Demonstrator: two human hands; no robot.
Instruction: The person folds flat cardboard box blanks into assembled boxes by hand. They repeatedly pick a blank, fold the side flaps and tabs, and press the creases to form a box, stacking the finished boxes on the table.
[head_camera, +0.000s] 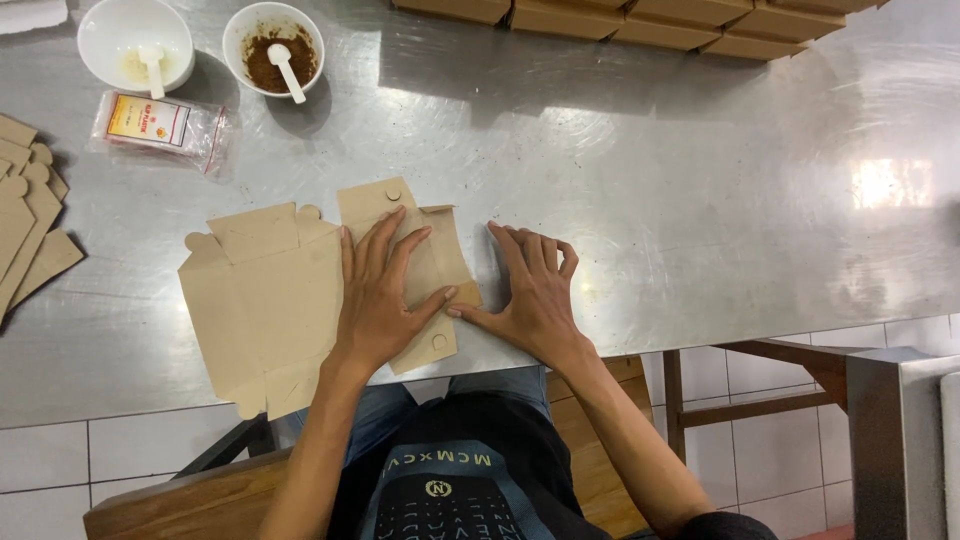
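A flat brown cardboard box blank (260, 300) lies on the steel table (650, 180) near its front edge. My left hand (380, 295) rests palm down on the blank's right part, fingers spread, pressing a flap flat. My right hand (530, 290) lies palm down on the bare table just right of the blank. Its thumb touches the flap's right edge beside my left thumb. Neither hand grips anything.
Two white bowls stand at the back left: one (135, 40) with pale sauce, one (273, 45) with brown powder, each holding a white spoon. A small plastic packet (160, 125) lies below them. More flat blanks (25, 210) are stacked at the left edge; folded brown boxes (640, 18) line the back.
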